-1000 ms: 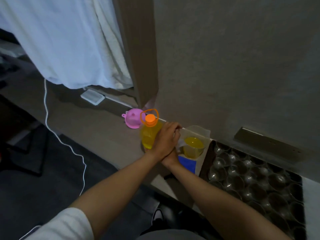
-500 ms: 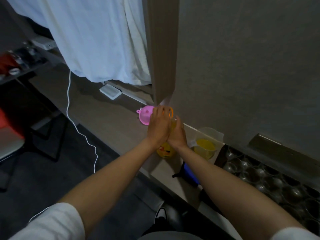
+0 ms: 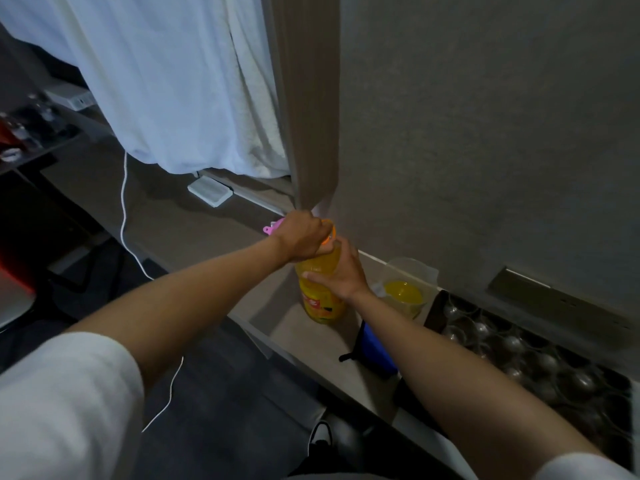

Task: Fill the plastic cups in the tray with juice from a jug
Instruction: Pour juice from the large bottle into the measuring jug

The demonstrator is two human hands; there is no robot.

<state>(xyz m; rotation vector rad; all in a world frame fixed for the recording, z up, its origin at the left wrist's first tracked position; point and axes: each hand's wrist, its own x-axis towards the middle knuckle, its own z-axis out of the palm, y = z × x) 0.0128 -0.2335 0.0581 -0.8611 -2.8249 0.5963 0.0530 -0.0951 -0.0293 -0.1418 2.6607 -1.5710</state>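
Observation:
A yellow juice bottle [image 3: 322, 303] with an orange cap and handle stands upright on the ledge. My left hand [image 3: 304, 237] grips its top, covering the cap. My right hand [image 3: 341, 271] holds the bottle's shoulder from the right. Just right of it sits a clear plastic jug [image 3: 405, 292] partly filled with yellow juice. Farther right lies a dark tray [image 3: 436, 306] holding several clear plastic cups [image 3: 512, 344] that look empty.
A pink funnel [image 3: 272, 227] peeks out behind my left wrist. A blue pouch [image 3: 375, 351] lies on the ledge under my right forearm. A white adapter [image 3: 210, 191] and its cable [image 3: 124, 209] lie to the left under hanging white cloth. The wall is close behind.
My left hand rose from the bottle's side to its cap. My right hand moved onto the bottle's shoulder. The view shifted, so the ledge sits lower right.

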